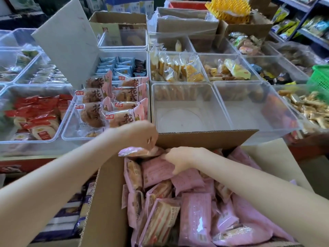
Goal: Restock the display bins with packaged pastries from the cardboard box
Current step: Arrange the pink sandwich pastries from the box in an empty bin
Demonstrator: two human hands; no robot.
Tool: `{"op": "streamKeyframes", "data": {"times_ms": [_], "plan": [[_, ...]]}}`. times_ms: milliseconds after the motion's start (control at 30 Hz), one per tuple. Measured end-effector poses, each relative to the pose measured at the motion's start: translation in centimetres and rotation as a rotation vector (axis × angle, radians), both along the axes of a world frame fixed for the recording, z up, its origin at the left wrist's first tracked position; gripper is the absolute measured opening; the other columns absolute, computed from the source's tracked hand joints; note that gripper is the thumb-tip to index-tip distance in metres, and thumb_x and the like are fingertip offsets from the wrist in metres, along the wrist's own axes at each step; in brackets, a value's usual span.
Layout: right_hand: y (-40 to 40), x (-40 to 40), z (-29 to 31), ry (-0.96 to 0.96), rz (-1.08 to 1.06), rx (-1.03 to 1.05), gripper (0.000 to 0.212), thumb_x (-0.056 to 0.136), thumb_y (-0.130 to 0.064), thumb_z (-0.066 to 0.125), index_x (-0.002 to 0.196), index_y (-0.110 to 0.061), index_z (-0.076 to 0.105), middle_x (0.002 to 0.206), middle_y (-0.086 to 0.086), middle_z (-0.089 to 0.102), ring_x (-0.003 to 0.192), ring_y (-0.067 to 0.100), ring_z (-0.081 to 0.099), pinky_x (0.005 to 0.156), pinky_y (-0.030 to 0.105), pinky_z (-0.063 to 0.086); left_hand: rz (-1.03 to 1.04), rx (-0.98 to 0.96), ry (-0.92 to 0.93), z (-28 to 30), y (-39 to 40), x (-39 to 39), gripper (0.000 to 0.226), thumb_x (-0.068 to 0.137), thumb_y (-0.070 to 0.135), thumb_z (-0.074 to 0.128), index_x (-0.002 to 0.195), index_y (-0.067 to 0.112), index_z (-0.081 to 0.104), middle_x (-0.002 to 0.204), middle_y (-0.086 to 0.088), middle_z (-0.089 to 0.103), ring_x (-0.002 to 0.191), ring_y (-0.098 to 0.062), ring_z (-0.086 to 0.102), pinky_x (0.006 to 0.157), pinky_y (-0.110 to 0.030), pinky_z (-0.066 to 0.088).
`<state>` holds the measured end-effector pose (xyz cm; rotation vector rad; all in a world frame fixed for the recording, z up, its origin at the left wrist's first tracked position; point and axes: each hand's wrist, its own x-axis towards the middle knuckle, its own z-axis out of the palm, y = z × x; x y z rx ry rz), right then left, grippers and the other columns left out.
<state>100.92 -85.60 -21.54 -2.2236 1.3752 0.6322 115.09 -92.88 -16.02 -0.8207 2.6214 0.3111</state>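
An open cardboard box [204, 139] in front of me is full of pink packaged pastries [194, 214]. My left hand [140, 133] is at the box's far left corner and holds one pink packet [135, 151] by its top. My right hand [179, 160] reaches into the box and grips another pink packet [156, 171]. Just beyond my left hand, a clear bin [71, 129] holds several of the same pink pastries [114, 102]. Behind the box stands a clear bin [188, 111] with nothing in it.
Rows of clear bins with other snacks cover the display: red packets [33, 113] at left, yellow packets [178, 68] in the middle, small wrapped sweets [309, 107] at right. A raised box flap [67, 41] stands at back left. A green basket [320, 77] sits at right.
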Motion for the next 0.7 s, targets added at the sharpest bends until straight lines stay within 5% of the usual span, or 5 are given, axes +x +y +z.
{"op": "streamKeyframes", "data": {"times_ms": [200, 300, 433, 567, 700], "plan": [[-2.4, -1.8, 8.2, -0.382, -0.328, -0.179, 0.034, 0.075, -0.044, 0.073, 0.082, -0.012, 0.065, 0.080, 0.000, 0.065, 0.075, 0.016, 0.060, 0.066, 0.027, 0.045, 0.274, 0.240, 0.662, 7.5, -2.8, -0.5, 0.014, 0.083, 0.010, 0.065, 0.078, 0.022, 0.063, 0.077, 0.013, 0.062, 0.069, 0.004, 0.058, 0.066, -0.011, 0.047], [-3.9, -4.1, 10.9, -0.373, -0.396, -0.531, 0.034, 0.073, -0.042, 0.077, 0.083, -0.018, 0.054, 0.089, 0.001, 0.055, 0.087, 0.018, 0.055, 0.073, 0.028, 0.044, 0.438, 0.560, 0.933, 8.8, -2.9, -0.5, 0.007, 0.083, 0.008, 0.064, 0.082, 0.014, 0.065, 0.081, 0.005, 0.065, 0.071, -0.002, 0.060, 0.071, -0.015, 0.052], [-3.8, -6.1, 11.8, -0.689, -0.486, -0.294, 0.069, 0.074, -0.019, 0.079, 0.131, -0.025, 0.041, 0.126, 0.001, 0.048, 0.107, 0.009, 0.047, 0.090, 0.019, 0.040, 0.518, 1.006, 1.032, 7.9, -2.0, -0.3, 0.011, 0.077, 0.009, 0.060, 0.088, 0.009, 0.061, 0.080, 0.002, 0.067, 0.073, -0.006, 0.064, 0.071, -0.018, 0.055], [-1.6, -7.3, 10.7, -0.453, -0.276, -0.146, 0.017, 0.077, -0.024, 0.075, 0.089, -0.028, 0.066, 0.087, -0.005, 0.064, 0.090, 0.013, 0.059, 0.080, 0.025, 0.046, 0.573, 1.088, 0.869, 3.4, 1.0, -0.4, 0.011, 0.084, 0.000, 0.057, 0.084, 0.009, 0.063, 0.077, 0.002, 0.068, 0.073, -0.008, 0.065, 0.071, -0.019, 0.055], [0.2, -6.8, 9.8, -0.405, -0.214, 0.043, 0.041, 0.077, -0.032, 0.075, 0.112, -0.020, 0.056, 0.107, -0.004, 0.057, 0.100, 0.013, 0.054, 0.088, 0.026, 0.046, 0.577, 1.160, 0.828, 0.1, 4.0, -2.2, 0.013, 0.085, -0.002, 0.057, 0.080, 0.008, 0.063, 0.077, 0.000, 0.066, 0.074, -0.007, 0.063, 0.074, -0.017, 0.054]]}}
